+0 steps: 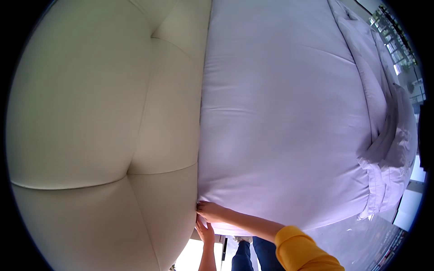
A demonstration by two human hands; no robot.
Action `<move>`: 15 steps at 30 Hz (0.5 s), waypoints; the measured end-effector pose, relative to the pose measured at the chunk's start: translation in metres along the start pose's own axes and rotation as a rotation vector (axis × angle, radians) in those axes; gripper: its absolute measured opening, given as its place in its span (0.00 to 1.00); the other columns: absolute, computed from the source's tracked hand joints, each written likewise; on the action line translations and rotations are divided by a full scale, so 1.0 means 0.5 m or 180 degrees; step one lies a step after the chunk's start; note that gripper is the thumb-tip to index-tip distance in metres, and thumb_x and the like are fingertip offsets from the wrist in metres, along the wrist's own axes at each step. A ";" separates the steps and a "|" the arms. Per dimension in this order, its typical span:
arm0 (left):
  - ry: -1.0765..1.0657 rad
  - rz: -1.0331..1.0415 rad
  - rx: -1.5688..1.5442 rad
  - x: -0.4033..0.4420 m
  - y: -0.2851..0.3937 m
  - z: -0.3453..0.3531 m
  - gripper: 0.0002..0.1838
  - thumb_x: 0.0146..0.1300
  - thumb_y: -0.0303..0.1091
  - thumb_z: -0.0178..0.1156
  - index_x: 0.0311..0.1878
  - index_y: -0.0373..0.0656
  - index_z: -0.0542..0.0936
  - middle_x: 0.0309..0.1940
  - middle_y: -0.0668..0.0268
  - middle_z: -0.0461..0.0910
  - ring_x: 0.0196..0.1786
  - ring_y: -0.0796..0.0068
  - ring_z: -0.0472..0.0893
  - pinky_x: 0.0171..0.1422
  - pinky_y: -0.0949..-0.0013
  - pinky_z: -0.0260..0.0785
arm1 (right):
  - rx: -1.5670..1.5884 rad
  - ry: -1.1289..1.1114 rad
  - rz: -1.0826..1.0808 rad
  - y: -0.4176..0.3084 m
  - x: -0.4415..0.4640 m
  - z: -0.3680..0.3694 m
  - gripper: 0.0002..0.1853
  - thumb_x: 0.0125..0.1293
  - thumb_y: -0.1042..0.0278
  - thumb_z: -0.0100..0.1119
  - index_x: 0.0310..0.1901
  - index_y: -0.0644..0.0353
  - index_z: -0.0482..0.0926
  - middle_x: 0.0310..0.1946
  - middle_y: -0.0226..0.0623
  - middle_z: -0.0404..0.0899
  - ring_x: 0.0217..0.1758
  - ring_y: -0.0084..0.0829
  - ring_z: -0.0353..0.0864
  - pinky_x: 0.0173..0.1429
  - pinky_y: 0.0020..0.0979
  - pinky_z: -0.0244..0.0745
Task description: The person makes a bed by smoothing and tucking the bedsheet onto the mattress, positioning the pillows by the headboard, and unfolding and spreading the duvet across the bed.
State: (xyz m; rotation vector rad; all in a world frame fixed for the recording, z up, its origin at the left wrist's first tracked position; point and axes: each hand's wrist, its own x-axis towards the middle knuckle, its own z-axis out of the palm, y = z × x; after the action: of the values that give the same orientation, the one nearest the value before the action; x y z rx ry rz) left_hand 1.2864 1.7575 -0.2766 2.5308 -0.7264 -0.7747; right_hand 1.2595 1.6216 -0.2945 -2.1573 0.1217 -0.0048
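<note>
A pale lilac bed sheet (280, 117) covers the mattress, smooth over most of the top with a few creases. Along its left side stands a padded cream headboard (90, 104) with seams and tufted dimples. At the near corner, where mattress and headboard meet, my right hand (209, 211) is closed on the sheet's edge, fingertips partly hidden in the gap. Just below it, my left hand (206, 232) reaches up with thumb and fingers around the sheet's corner; part of its grip is hidden.
Bunched lilac fabric (389, 135) lies along the bed's right end. My legs in blue jeans (266, 253) stand at the near side on a pale shiny floor (348, 239). Shelves or a rack with greenery (393, 36) appear at the upper right.
</note>
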 end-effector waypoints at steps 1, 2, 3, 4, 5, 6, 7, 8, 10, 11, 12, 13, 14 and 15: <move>-0.0037 0.0007 0.0017 -0.002 -0.010 0.002 0.31 0.57 0.40 0.48 0.60 0.36 0.53 0.60 0.49 0.52 0.62 0.52 0.51 0.65 0.59 0.43 | 0.0279 0.0242 0.0282 -0.025 -0.020 -0.065 0.15 0.43 0.75 0.51 0.37 0.66 0.73 0.38 0.43 0.73 0.49 0.38 0.68 0.59 0.33 0.57; -0.0058 -0.0038 0.0096 -0.003 -0.028 0.009 0.30 0.57 0.40 0.48 0.60 0.36 0.53 0.60 0.49 0.51 0.63 0.52 0.51 0.65 0.59 0.43 | 0.0546 0.0482 0.0559 -0.033 -0.032 -0.140 0.13 0.41 0.75 0.51 0.33 0.66 0.74 0.35 0.42 0.74 0.47 0.38 0.69 0.57 0.31 0.59; -0.0077 -0.0088 0.0186 -0.007 -0.038 0.010 0.30 0.57 0.39 0.48 0.60 0.36 0.53 0.60 0.50 0.51 0.63 0.53 0.50 0.65 0.59 0.43 | -0.0022 0.1080 0.0458 -0.002 -0.035 -0.161 0.14 0.42 0.75 0.51 0.34 0.67 0.74 0.39 0.42 0.73 0.49 0.37 0.67 0.60 0.35 0.56; -0.0084 -0.0077 0.0202 -0.010 -0.034 0.006 0.30 0.57 0.39 0.48 0.60 0.36 0.53 0.60 0.50 0.51 0.63 0.53 0.50 0.65 0.59 0.43 | -0.0413 0.1693 0.0411 0.040 -0.031 -0.188 0.18 0.42 0.74 0.52 0.40 0.67 0.71 0.45 0.44 0.68 0.54 0.37 0.63 0.62 0.38 0.51; -0.0120 -0.0147 0.0142 -0.015 -0.023 -0.001 0.30 0.57 0.37 0.48 0.60 0.35 0.53 0.60 0.50 0.51 0.63 0.53 0.51 0.65 0.60 0.43 | -0.0892 0.1665 0.0618 0.072 -0.022 -0.234 0.22 0.46 0.74 0.50 0.47 0.66 0.67 0.53 0.43 0.63 0.59 0.35 0.59 0.63 0.38 0.49; -0.0145 -0.0214 0.0087 -0.019 -0.012 -0.008 0.29 0.57 0.35 0.48 0.59 0.34 0.53 0.60 0.49 0.51 0.63 0.53 0.51 0.65 0.61 0.42 | -0.1367 0.1526 0.0894 0.098 -0.010 -0.267 0.24 0.49 0.70 0.50 0.51 0.65 0.64 0.57 0.42 0.58 0.63 0.32 0.52 0.65 0.37 0.44; -0.0018 -0.0180 0.0204 -0.034 -0.011 -0.011 0.29 0.56 0.34 0.49 0.59 0.33 0.54 0.60 0.50 0.52 0.62 0.54 0.52 0.65 0.60 0.43 | -0.1666 0.1404 0.1064 0.116 0.006 -0.291 0.26 0.52 0.67 0.50 0.54 0.65 0.62 0.59 0.40 0.54 0.65 0.31 0.48 0.66 0.37 0.42; 0.0269 -0.0703 0.0130 -0.058 -0.015 -0.007 0.27 0.56 0.33 0.50 0.57 0.34 0.56 0.56 0.50 0.56 0.60 0.53 0.55 0.63 0.59 0.46 | -0.1862 0.1149 0.1219 0.131 0.022 -0.310 0.27 0.55 0.64 0.48 0.56 0.64 0.59 0.61 0.38 0.52 0.65 0.30 0.46 0.67 0.36 0.40; 0.0683 -0.1118 0.0205 -0.087 0.004 0.008 0.22 0.54 0.29 0.51 0.52 0.34 0.61 0.48 0.51 0.63 0.55 0.55 0.60 0.59 0.57 0.51 | -0.1878 0.1069 0.1302 0.169 0.047 -0.318 0.27 0.55 0.64 0.47 0.57 0.64 0.58 0.61 0.37 0.51 0.65 0.29 0.46 0.67 0.36 0.40; 0.0808 -0.1010 0.0377 -0.092 0.019 0.012 0.19 0.53 0.27 0.51 0.49 0.34 0.63 0.43 0.52 0.65 0.52 0.56 0.62 0.57 0.57 0.53 | -0.1888 0.0973 0.1389 0.183 0.060 -0.320 0.28 0.56 0.63 0.46 0.58 0.63 0.57 0.61 0.36 0.50 0.66 0.29 0.45 0.67 0.36 0.39; 0.0932 -0.0244 -0.0002 -0.074 0.056 0.024 0.16 0.52 0.25 0.51 0.45 0.34 0.64 0.39 0.54 0.65 0.50 0.58 0.63 0.55 0.58 0.55 | -0.1882 0.0987 0.1378 0.189 0.069 -0.326 0.28 0.56 0.63 0.46 0.58 0.63 0.57 0.61 0.36 0.50 0.66 0.29 0.45 0.67 0.36 0.39; 0.0703 0.0099 -0.0501 -0.035 0.135 0.018 0.16 0.53 0.25 0.51 0.46 0.33 0.64 0.41 0.54 0.65 0.50 0.57 0.63 0.54 0.59 0.55 | -0.1934 0.0974 0.1320 0.192 0.072 -0.333 0.28 0.56 0.63 0.46 0.58 0.63 0.57 0.61 0.36 0.50 0.65 0.29 0.46 0.67 0.35 0.39; 0.0406 0.0655 0.0207 0.013 0.196 0.008 0.18 0.53 0.26 0.51 0.48 0.33 0.63 0.42 0.52 0.65 0.49 0.54 0.64 0.54 0.58 0.56 | -0.1987 0.0949 0.1265 0.195 0.071 -0.337 0.28 0.56 0.63 0.46 0.58 0.63 0.56 0.61 0.36 0.51 0.65 0.28 0.46 0.67 0.35 0.39; 0.0302 0.1010 0.0055 0.070 0.249 0.010 0.20 0.54 0.27 0.50 0.50 0.32 0.62 0.46 0.50 0.64 0.49 0.53 0.63 0.55 0.58 0.55 | -0.1983 0.0934 0.1273 0.200 0.069 -0.341 0.28 0.56 0.63 0.46 0.58 0.63 0.56 0.61 0.36 0.51 0.65 0.28 0.46 0.67 0.35 0.39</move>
State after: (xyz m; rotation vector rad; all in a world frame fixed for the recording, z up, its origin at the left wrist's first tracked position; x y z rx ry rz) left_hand 1.2636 1.6381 -0.2323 2.3653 -1.0705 -0.5381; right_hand 1.2766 1.4219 -0.2841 -2.6986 0.8148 -0.0597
